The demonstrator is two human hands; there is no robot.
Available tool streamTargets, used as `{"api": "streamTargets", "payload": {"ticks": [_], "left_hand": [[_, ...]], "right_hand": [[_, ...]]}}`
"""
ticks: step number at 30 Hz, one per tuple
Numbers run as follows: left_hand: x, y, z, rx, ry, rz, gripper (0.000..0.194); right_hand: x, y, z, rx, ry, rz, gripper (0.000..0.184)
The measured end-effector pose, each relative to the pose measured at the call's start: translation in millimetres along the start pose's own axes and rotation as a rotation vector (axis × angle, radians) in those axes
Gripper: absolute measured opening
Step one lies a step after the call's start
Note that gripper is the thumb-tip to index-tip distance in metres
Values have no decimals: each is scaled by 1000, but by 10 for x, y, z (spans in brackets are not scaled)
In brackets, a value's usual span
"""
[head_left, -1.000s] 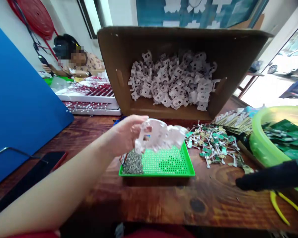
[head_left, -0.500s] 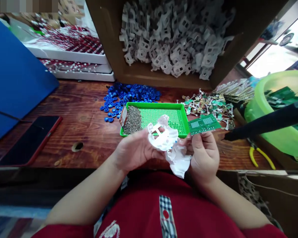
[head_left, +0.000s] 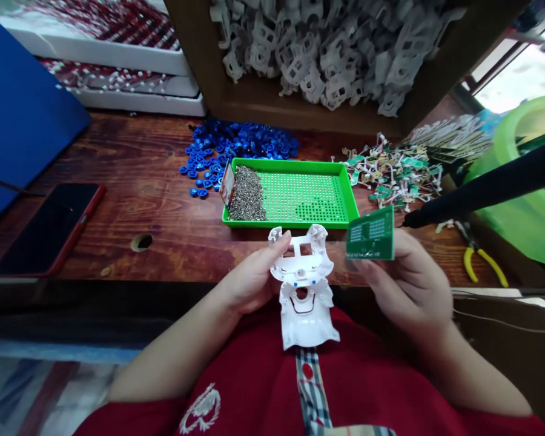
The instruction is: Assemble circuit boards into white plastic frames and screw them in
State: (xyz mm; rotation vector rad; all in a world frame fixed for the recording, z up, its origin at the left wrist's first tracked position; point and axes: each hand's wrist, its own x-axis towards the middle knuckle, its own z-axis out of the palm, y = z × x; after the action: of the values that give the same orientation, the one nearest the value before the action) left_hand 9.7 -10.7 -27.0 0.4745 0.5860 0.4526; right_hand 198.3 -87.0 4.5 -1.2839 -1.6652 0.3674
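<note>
My left hand [head_left: 258, 269] is closed on a white plastic housing [head_left: 305, 315], its thumb over the left edge of the upper part. The housing has two square openings at the top, small blue spots across its middle and a flared lower part hanging in front of the red shirt. To the right, my right hand [head_left: 411, 284] grips a green circuit board [head_left: 370, 235] by its lower right side, thumb in front. Board and housing are apart. Just beyond the hands lies a green perforated tray [head_left: 290, 224] with a heap of small screws [head_left: 247, 195] at its left end.
Blue plastic pieces [head_left: 240, 142] and small wired boards [head_left: 399, 169] lie behind the tray. A carton [head_left: 263, 100] of white housings stands at the back. A black rod-like tool [head_left: 481, 191], yellow-handled pliers [head_left: 481, 266] and a green tub [head_left: 504, 175] are right; a phone [head_left: 45, 230] lies left.
The white housing has turned upright to face me, held now by my left hand alone. My right hand has moved right with the circuit board, away from the housing. The camera view has tilted down.
</note>
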Motion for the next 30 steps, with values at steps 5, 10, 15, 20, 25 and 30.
{"api": "streamTargets", "payload": {"ticks": [5, 10, 15, 20, 25, 30], "left_hand": [[-45, -56, 12, -81, -35, -56, 40], [-19, -190, -37, -4, -129, 30, 51], [14, -225, 25, -14, -150, 112, 74], [58, -209, 81, 22, -116, 149, 62], [-5, -169, 43, 300, -58, 182, 48], [-64, -120, 78, 545, 130, 156, 39]], "right_hand": [[156, -162, -267, -466, -392, -275, 15], [213, -155, -173, -603, -544, -361, 10], [268, -129, -43, -682, -631, -432, 9], [290, -136, 36, -728, -678, -451, 11], [288, -105, 84, -749, -653, -439, 10], [279, -73, 138, -794, -612, -453, 11]]}}
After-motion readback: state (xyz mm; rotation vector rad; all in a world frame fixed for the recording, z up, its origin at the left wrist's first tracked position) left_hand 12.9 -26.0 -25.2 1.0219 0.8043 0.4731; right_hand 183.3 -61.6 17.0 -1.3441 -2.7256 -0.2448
